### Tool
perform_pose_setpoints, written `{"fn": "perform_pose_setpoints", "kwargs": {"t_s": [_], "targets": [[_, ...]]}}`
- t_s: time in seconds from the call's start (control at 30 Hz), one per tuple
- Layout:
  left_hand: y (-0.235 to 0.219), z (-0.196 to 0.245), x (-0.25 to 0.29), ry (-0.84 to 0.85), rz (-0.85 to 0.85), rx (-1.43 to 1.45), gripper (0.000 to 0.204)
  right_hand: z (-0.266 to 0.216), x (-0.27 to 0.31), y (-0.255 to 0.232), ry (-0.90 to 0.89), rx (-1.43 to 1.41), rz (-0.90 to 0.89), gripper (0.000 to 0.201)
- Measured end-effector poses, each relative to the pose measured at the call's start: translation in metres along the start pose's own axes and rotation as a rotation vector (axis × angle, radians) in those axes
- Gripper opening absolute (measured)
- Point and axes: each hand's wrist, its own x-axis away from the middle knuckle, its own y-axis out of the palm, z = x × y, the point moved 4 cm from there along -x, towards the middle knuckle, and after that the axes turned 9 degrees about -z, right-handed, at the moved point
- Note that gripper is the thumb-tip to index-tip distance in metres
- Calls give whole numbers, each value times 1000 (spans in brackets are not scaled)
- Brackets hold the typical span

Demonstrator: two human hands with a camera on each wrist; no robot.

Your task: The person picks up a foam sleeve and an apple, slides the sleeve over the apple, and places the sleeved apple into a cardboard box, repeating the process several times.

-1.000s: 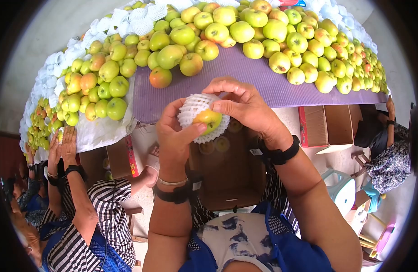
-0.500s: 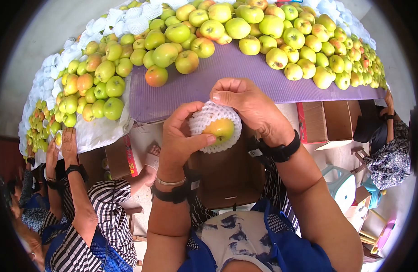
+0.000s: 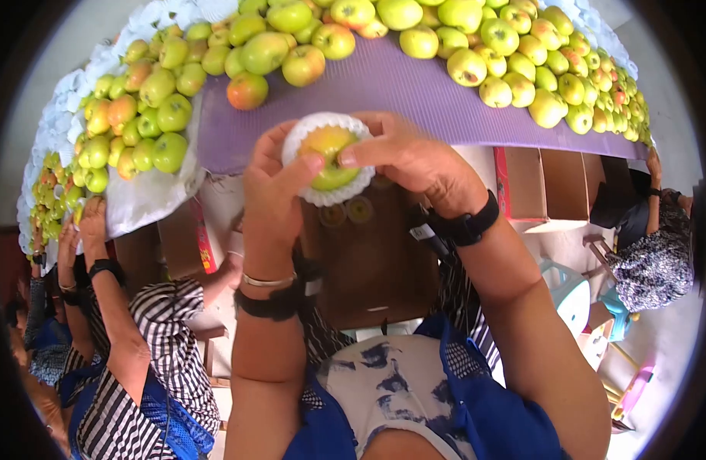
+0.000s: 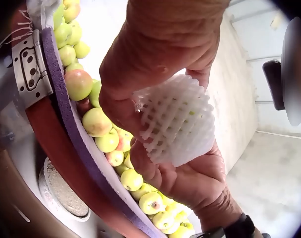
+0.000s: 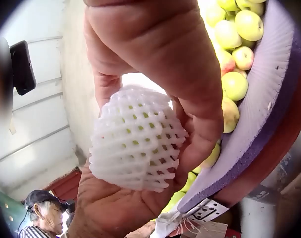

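Between both hands is a yellow-green apple (image 3: pixel 331 179) in a white foam net sleeve (image 3: pixel 326 120), held in front of the table edge. In the head view the apple's bare face shows through the sleeve's open end. My left hand (image 3: pixel 275 188) grips it from the left, thumb at the apple's face. On the other side, my right hand (image 3: pixel 414 157) grips it too, its thumb on the fruit near the middle. Both wrist views show the net (image 4: pixel 177 124) stretched round the apple's far side, with fingers curled about it.
Many loose apples (image 3: pixel 265 52) lie on the table's purple ribbed mat (image 3: pixel 399 84), with foam nets (image 3: pixel 69 100) heaped behind. Below my hands stands an open cardboard box (image 3: pixel 368 268) with apples inside. Another box (image 3: pixel 548 184) is at right. People (image 3: pixel 173 337) work at both sides.
Half a second ago my right fingers pinched the net's upper edge; now that thumb lies on the apple. The apple has moved left and up in view, its bare face turned more upward.
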Motion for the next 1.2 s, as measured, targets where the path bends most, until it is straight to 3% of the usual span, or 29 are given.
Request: {"fn": "perform_pose_setpoints", "kwargs": {"t_s": [0.13, 0.33, 0.37, 0.47, 0.6, 0.63, 0.73, 0.77, 0.87, 0.97, 1.1, 1.17, 1.2], "targets": [[-6, -1, 5, -6, -34, -169, 54, 12, 6, -13, 38, -8, 46, 40], [-43, 19, 10, 87, 157, -177, 59, 60, 21, -27, 223, -87, 93, 35], [-47, 18, 13, 82, 155, -131, 58, 107, 24, -45, 311, -111, 202, 34], [-49, 20, 18, 62, 149, -90, 55, 188, 27, -66, 339, -347, 416, 40], [-61, 22, 22, 52, 123, -25, 54, 283, 40, -106, 165, -604, 752, 44], [-64, 22, 23, 59, 93, -5, 54, 301, 46, -116, 130, -628, 824, 43], [-69, 25, 26, 78, 51, 27, 55, 327, 59, -136, 181, -268, 985, 41], [-69, 27, 27, 80, 66, 13, 55, 343, 62, -138, 261, -625, 1132, 41], [-77, 27, 28, 68, 45, 19, 61, 357, 70, -144, 305, -666, 1226, 47], [-79, 28, 27, 64, 13, 54, 64, 400, 76, -162, 311, -309, 1105, 52], [-78, 28, 26, 53, -4, 64, 66, 401, 79, -166, 562, 329, 943, 56], [-76, 27, 27, 46, 4, 58, 67, 418, 79, -177, 579, 767, 859, 55], [-74, 27, 26, 40, 15, 57, 68, 422, 80, -180, 561, 779, 845, 55]]}}
